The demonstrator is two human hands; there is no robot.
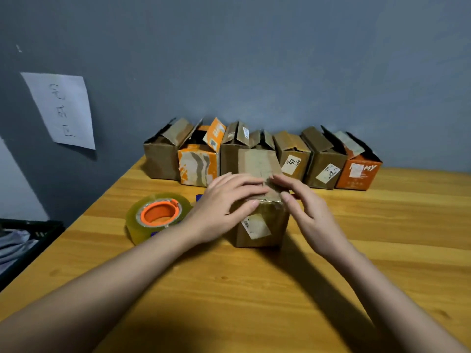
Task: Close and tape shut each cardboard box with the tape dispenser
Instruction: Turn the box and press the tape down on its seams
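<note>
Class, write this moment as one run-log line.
step: closing flaps | left hand: pressing front box top | right hand: fingers on flap | tape roll: on table, untouched | back row boxes: open

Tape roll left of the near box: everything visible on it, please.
The tape roll is a thick roll of clear, yellowish tape on an orange plastic core. It lies flat on the wooden table, hole up, just left of the near box. The left hand and forearm cross in front of it; contact cannot be told.

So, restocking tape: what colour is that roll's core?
Orange core inside the yellowish clear tape roll, head view.
</note>
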